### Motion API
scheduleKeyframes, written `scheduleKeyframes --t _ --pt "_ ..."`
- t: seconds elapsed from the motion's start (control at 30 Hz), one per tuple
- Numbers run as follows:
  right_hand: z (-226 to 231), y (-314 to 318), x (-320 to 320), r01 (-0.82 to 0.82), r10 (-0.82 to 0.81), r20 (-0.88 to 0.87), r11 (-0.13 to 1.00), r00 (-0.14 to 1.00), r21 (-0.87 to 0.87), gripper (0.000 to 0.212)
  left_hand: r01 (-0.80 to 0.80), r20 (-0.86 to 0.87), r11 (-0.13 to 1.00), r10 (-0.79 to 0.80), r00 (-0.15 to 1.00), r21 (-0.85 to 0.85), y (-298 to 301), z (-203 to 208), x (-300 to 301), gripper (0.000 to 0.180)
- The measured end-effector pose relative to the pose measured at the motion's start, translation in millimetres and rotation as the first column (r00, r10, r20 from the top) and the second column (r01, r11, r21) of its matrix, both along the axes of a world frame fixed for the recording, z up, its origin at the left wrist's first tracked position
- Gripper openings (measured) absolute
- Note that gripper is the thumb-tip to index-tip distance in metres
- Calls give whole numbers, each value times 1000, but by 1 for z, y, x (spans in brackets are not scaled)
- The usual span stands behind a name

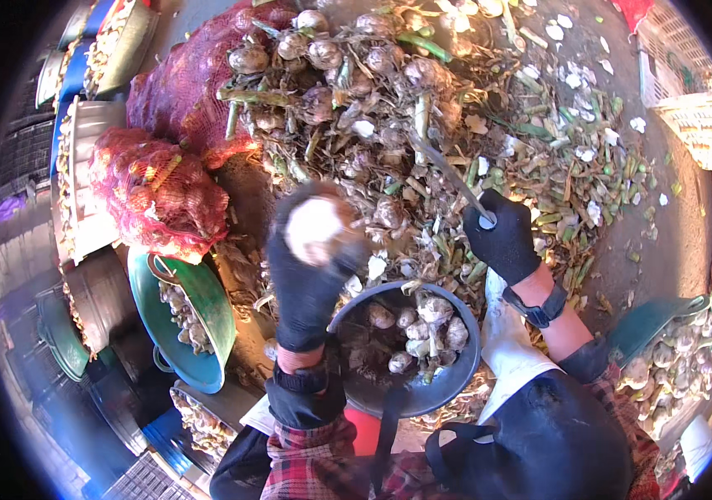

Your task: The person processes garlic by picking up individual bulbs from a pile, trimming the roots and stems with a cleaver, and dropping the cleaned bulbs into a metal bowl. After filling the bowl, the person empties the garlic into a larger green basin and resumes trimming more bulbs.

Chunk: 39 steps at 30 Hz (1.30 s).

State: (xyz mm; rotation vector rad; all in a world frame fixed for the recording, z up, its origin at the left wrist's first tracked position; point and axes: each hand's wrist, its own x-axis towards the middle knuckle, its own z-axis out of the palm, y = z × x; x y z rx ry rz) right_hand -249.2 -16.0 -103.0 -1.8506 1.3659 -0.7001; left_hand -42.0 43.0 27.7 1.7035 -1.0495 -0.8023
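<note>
Black-gloved hands [506, 240] hold a blurred bulb [314, 231] and partly hidden tool [448, 172].

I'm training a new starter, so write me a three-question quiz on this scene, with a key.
1. True or false: several garlic bulbs lie in the dark round basin.

2. Which hand grips the knife?
A) left
B) right
C) both

3. What does the left hand hold?

Key:
1. True.
2. B: the black-gloved right hand.
3. A pale garlic bulb, blurred in this view.
</note>
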Motion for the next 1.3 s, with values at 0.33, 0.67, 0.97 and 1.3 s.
scheduleKeyframes --t 0.33,0.67,0.97,1.3 --pt "30 27 40 -151 119 384 987 916 55 11 -311 -785 949 234 574 55 32 -38 -18 40" --pt "-36 33 21 -141 133 96 987 987 78 15 638 -407 664 -497 766 390 51 -32 32 61" --pt "-40 33 16 -58 48 89 992 995 114 16 391 406 576 -803 437 718 -31 -142 27 71" --pt "6 16 -2 -93 85 93 991 992 93 16 362 85 911 -384 919 197 -24 -119 8 63"
